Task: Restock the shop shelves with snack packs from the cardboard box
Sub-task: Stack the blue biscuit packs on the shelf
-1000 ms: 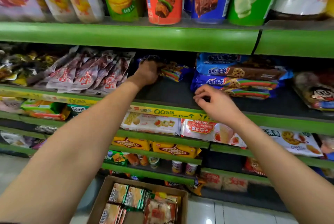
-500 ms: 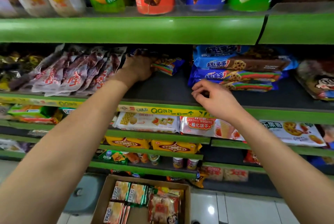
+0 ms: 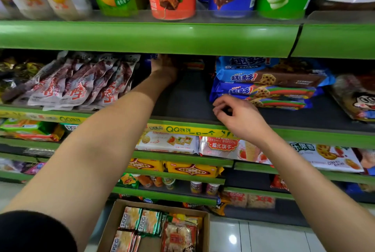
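My left hand reaches deep into the dark back of the middle shelf and holds the end of a blue, rainbow-striped cookie pack; shadow hides its fingers. My right hand hovers at the shelf's front edge, fingers loosely curled and holding nothing, beside the lowest pack of a stack of matching blue cookie packs. The cardboard box stands on the floor below, with several snack packs in it.
Red-and-white pouches fill the shelf's left side and a cartoon-printed bag lies at the right. The green shelf lip overhangs closely above. Biscuit packs sit on lower shelves. Shiny tile floor lies right of the box.
My left hand has pushed the striped pack further back into the shelf. My right hand stays near the blue stack. The camera has tilted down slightly.
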Tool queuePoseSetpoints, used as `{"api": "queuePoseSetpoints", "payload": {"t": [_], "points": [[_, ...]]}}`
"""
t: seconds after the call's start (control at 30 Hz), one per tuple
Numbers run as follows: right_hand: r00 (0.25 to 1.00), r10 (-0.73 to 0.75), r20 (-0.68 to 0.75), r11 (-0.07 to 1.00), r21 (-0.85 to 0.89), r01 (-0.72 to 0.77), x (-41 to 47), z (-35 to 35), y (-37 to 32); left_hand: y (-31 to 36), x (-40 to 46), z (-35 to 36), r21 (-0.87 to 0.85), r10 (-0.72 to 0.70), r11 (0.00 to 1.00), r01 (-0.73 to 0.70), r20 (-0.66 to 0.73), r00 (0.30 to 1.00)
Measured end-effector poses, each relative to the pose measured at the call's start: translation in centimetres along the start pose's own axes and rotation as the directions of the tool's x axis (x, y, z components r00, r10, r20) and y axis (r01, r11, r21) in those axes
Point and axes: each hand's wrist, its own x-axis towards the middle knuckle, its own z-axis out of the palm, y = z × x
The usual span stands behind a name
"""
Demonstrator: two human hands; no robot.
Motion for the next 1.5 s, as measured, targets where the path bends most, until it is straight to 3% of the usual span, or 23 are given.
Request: {"api": "queuePoseSetpoints", "payload": {"t": [0.2,0.27,0.3,0.37,0.43,0.5,0.57,0.63,0.7,0.8,0.87,0.97,1.07,1.17,1.27,1.37,1.43,1.5], "points": [[1.0,0.006,0.02,1.0,-0.012,-0.006,-0.3,-0.3,-0.5,-0.6,-1.1,-0.1,-0.115,0.018,0.993,-0.025,-0.057,0.998],[0.999,0.008,0.043,1.0,0.003,-0.008,-0.4,-0.6,-0.7,0.4,-2.3,-0.3,-0.313,-0.014,0.949,-0.03,-0.137,0.99],[0.999,0.011,0.053,0.999,0.032,-0.013,-0.5,-0.9,-0.8,1.2,-3.0,-0.5,-0.481,-0.036,0.876,-0.049,-0.167,0.985],[1.0,0.005,0.024,0.99,0.14,-0.008,-1.0,-1.7,-0.6,3.3,-4.9,-0.9,-0.768,-0.062,0.635,-0.086,-0.161,0.985],[0.986,-0.013,-0.169,0.976,0.212,0.049,-2.1,-3.0,0.2,4.8,-6.7,-1.2,-0.895,-0.038,0.429,-0.119,-0.15,0.988],[0.897,0.036,-0.441,0.963,0.256,0.087,-3.4,-5.0,1.7,6.0,-8.2,-1.5,-0.955,0.001,0.287,-0.071,-0.073,0.997],[0.764,0.131,-0.632,0.963,0.265,0.054,-4.1,-6.9,3.9,7.0,-9.4,-2.0,-0.973,0.045,0.227,0.046,0.057,0.997],[0.644,0.292,-0.707,0.935,0.352,-0.037,-4.3,-8.5,6.0,7.9,-10.0,-2.6,-0.969,0.083,0.22,0.114,0.135,0.987],[0.595,0.429,-0.68,0.877,0.471,-0.094,-4.0,-9.5,7.3,8.8,-10.2,-3.0,-0.971,0.1,0.199,0.133,0.155,0.983],[0.653,0.581,-0.486,0.732,0.664,-0.157,-3.0,-9.9,7.6,10.0,-10.5,-3.2,-0.977,0.099,0.156,0.145,0.162,0.982],[0.707,0.601,-0.372,0.692,0.685,-0.228,-2.8,-9.4,7.5,10.7,-10.9,-3.5,-0.979,0.047,0.139,0.149,0.157,0.987],[0.729,0.547,-0.412,0.735,0.653,-0.182,-3.8,-9.1,6.8,10.9,-12.2,-3.9,-0.981,-0.021,0.188,0.041,0.037,0.999],[0.707,0.52,-0.479,0.753,0.648,-0.115,-5.0,-9.6,7.0,10.9,-14.6,-3.6,-0.982,0.054,0.186,-0.027,-0.017,0.998],[0.755,0.506,-0.418,0.722,0.683,-0.107,-5.9,-9.8,7.8,10.6,-16.6,-2.7,-0.949,0.132,0.314,-0.024,0.019,0.991],[0.8,0.482,-0.358,0.719,0.683,-0.127,-6.6,-10.2,8.3,9.6,-17.2,-1.9,-0.939,0.185,0.343,0.022,0.091,0.979],[0.835,0.447,-0.322,0.705,0.701,-0.107,-6.5,-10.7,8.8,8.4,-16.2,-2.0,-0.968,0.239,0.236,0.086,0.143,0.96],[0.833,0.451,-0.319,0.712,0.692,-0.12,-6.3,-10.8,9.2,7.8,-14.7,-2.3,-0.979,0.152,0.107,0.172,0.187,0.971],[0.837,0.453,-0.306,0.723,0.675,-0.145,-6.2,-10.4,9.2,7.5,-13.1,-2.4,-0.98,0.006,0.081,0.181,0.182,0.983]]}}
